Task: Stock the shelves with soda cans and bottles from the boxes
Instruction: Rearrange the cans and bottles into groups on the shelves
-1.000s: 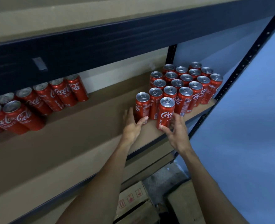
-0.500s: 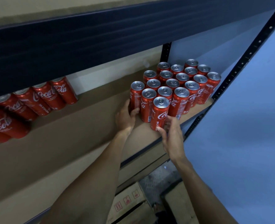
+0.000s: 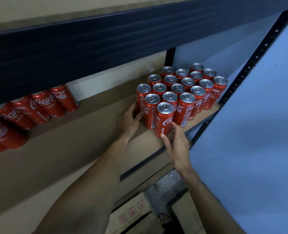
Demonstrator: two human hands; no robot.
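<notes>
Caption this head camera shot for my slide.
Left hand holds one can, right hand steadies the front can on the shelf.

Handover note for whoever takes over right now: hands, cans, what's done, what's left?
Left hand: wraps the base of the leftmost can of the upright block.
Right hand: straight fingers and thumb rest against the front can, no grip.
Cans: the block is packed at the right end of the shelf; a second group sits at the left end.
Done: both handled cans stand against the block.
Left: let go, fetch more from the boxes below, and fill the stretch between the groups.
</notes>
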